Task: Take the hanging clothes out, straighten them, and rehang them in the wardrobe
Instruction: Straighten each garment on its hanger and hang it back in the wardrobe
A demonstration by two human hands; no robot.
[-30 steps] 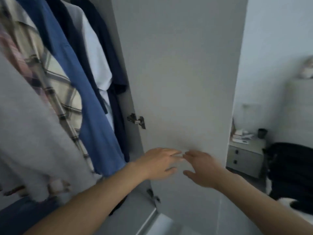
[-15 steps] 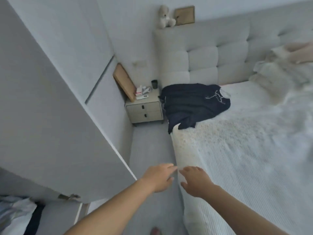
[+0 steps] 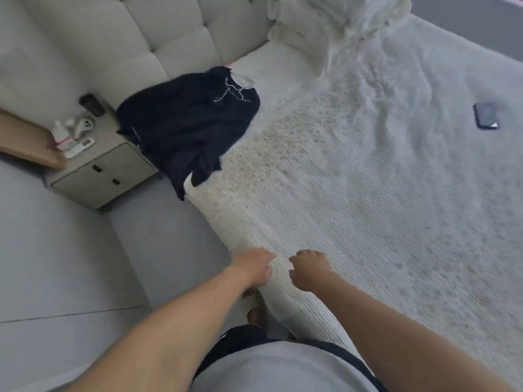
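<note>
While both hands [image 3: 254, 267] [image 3: 307, 273] hover loosely curled, empty, dark garment [image 3: 186, 128] lies crumpled, direction unclear.

Garment [image 3: 186, 125] on bed [image 3: 368, 222] corner, nightstand [image 3: 99, 176] left of it, phone [image 3: 485, 115] far right on bed

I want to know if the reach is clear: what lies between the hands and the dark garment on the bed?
Head view: only bare bedspread between both hands and the dark garment.

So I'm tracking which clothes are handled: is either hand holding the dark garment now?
No: the dark garment lies on the bed, apart from both empty hands.
</note>
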